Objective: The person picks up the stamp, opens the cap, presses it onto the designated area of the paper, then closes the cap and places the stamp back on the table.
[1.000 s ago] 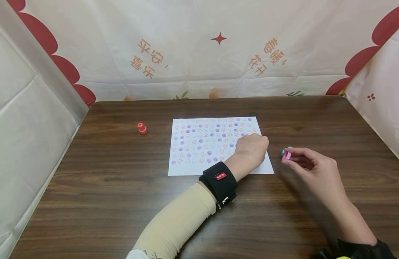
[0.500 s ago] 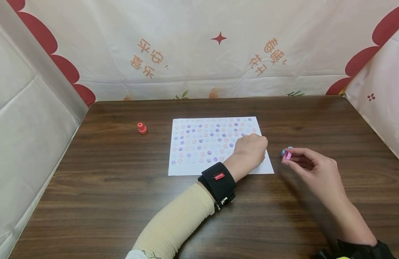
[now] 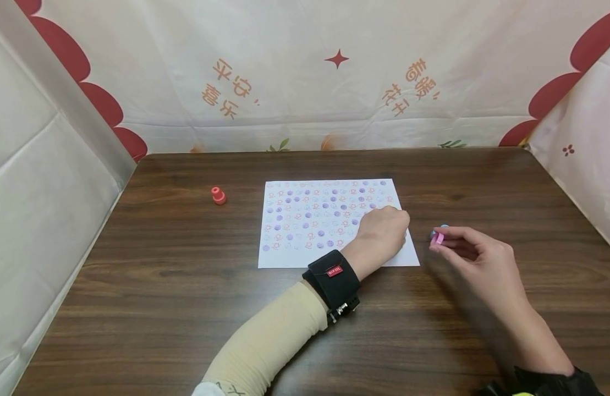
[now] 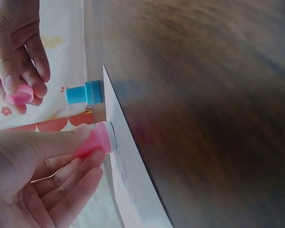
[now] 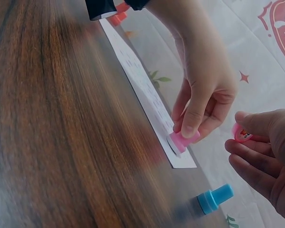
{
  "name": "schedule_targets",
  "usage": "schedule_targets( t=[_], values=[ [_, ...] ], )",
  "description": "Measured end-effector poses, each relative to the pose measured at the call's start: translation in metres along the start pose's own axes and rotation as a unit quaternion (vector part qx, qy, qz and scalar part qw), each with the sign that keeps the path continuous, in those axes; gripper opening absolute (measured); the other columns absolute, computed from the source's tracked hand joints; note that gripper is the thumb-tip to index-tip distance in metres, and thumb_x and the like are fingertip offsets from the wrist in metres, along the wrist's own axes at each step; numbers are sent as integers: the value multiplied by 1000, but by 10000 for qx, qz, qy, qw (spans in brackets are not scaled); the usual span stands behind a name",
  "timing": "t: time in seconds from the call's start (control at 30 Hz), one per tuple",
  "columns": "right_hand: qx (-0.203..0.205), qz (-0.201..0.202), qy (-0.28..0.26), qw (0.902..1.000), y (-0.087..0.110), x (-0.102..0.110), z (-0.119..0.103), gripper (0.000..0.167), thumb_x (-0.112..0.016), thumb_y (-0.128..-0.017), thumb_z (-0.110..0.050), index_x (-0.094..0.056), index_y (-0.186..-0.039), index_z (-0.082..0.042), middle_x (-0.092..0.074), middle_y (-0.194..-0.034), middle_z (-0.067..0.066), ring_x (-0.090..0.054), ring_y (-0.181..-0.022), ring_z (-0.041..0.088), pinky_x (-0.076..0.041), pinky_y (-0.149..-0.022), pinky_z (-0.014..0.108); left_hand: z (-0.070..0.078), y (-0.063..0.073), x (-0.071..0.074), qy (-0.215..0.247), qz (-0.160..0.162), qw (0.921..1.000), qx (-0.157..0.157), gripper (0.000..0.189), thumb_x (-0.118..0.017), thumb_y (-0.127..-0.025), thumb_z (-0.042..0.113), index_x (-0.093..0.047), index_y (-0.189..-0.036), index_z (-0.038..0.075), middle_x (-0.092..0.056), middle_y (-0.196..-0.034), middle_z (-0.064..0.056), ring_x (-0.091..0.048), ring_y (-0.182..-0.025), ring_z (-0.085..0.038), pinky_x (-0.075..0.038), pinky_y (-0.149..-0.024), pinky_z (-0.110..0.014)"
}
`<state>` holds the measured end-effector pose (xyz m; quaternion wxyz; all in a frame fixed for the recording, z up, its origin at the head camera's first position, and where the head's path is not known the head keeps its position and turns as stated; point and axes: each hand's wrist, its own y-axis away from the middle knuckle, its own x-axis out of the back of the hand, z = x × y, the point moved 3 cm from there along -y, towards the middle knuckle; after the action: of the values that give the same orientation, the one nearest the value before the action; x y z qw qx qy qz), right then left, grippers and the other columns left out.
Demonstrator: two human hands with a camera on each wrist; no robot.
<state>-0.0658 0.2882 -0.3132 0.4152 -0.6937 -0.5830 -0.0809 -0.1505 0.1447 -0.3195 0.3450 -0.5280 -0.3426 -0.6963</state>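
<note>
My left hand is over the right part of a white sheet of paper printed with rows of small red, purple and pale blue marks. Its thumb and fingers grip a pink stamp, whose pale lower end meets the paper; in the head view the hand hides it. To the right of the sheet, my right hand pinches a small pink cap between thumb and fingertips, raised above the table. A blue stamp stands upright just beyond that hand, mostly covered in the head view.
A red stamp stands left of the paper on the brown wooden table. Pale printed cloth hangs behind the table and along both sides. A black band wraps the left wrist.
My left hand has shifted very slightly left over the paper. The right hand holds the cap in nearly the same spot, and the stamps and sheet stay where they were.
</note>
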Motion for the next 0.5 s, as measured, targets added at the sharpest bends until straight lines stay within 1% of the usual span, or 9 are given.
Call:
schedule_targets(
  t=[0.13, 0.23, 0.37, 0.5],
  values=[
    [-1, -18, 24, 10000, 0, -1, -1, 36, -81, -71, 14, -75, -102, -1, -65, -101, -34, -63, -82, -19, -48, -72, 1, -3, 0, 0, 8, -66, 10000, 36, 15, -64, -97, 32, -72, -109, 26, -72, -103, 9, -63, -80, -5, -50, -63, -23],
    [-69, -22, 95, 9999, 0, -1, -2, 37, -82, -71, 11, -75, -104, -3, -65, -99, -35, -63, -82, -19, -47, -72, 1, -5, 0, 4, 48, -24, 10000, 27, 12, -65, -96, 34, -70, -105, 26, -71, -101, 9, -61, -79, -6, -49, -63, -22],
    [-122, -43, 154, 9998, -2, -1, -4, 37, -83, -72, 8, -75, -106, -5, -65, -96, -35, -62, -81, -20, -47, -71, 0, -10, 4, 14, 256, 130, 9996, -45, 13, -67, -95, 36, -70, -103, 26, -69, -98, 9, -60, -80, -5, -48, -65, -21],
    [-75, -91, 245, 9996, -3, -2, -7, 37, -83, -74, 6, -75, -107, -6, -64, -95, -34, -61, -81, -20, -47, -72, 0, -16, 10, 24, 604, 228, 9979, -10, 13, -68, -95, 35, -71, -105, 27, -68, -95, 11, -58, -81, -4, -46, -66, -19]
  ],
)
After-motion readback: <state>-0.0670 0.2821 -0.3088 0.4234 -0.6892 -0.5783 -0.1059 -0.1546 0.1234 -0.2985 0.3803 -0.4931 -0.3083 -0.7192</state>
